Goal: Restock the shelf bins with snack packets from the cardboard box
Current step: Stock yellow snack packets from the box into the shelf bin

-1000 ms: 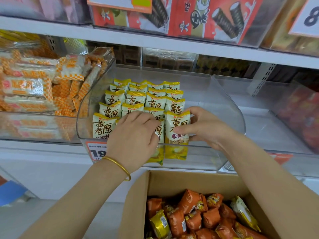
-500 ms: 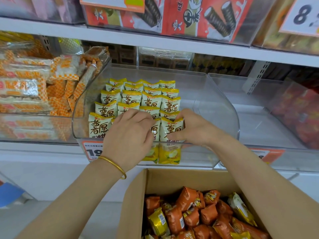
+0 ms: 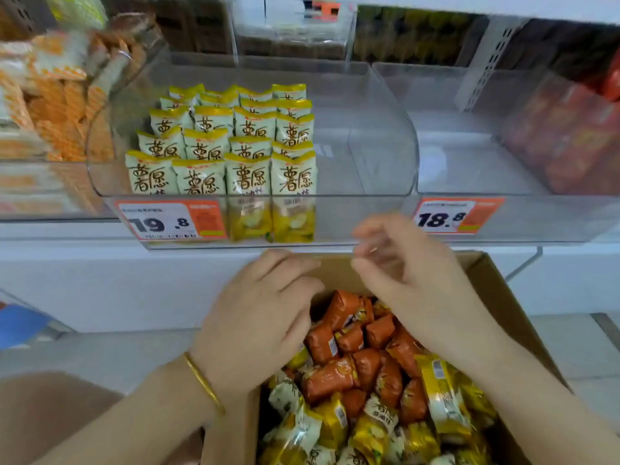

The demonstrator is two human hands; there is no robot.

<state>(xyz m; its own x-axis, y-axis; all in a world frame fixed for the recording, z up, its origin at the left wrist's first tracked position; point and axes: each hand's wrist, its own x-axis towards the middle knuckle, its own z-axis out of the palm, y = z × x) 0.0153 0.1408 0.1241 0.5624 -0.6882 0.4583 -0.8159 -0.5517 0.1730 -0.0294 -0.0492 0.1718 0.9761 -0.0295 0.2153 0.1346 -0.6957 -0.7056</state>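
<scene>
- Loosely, the left hand (image 3: 258,317) hangs palm down over the back left corner of the brown cardboard box (image 3: 496,297). Its fingers are relaxed and slightly bent and grip nothing that shows; its underside is hidden.
- Just beside it, the right hand (image 3: 412,280) hovers above the box's back rim, fingers half curled and thumb apart. The fingertips are blurred, and nothing can be seen between them.
- A thin gold bangle (image 3: 203,380) circles the left wrist.
- Below the hands, the box holds a loose heap of small orange snack packets (image 3: 335,377) at the back and yellow-and-white snack packets (image 3: 443,397) nearer. The frame's bottom edge cuts off the box's near side, and the left hand covers part of the heap.
- Above, the clear plastic shelf bin (image 3: 369,135) holds upright white packets with yellow tops (image 3: 248,176), four across in its left half. Open room runs from them to the curved right wall.
- An orange-and-white price tag reading 19.8 (image 3: 167,219) on the bin's front hides the lower parts of two front packets.
- To the left, a bin of orange-checked packets (image 3: 60,95) is blurred and cut off, as is a bin of red packs (image 3: 570,139) to the right.
</scene>
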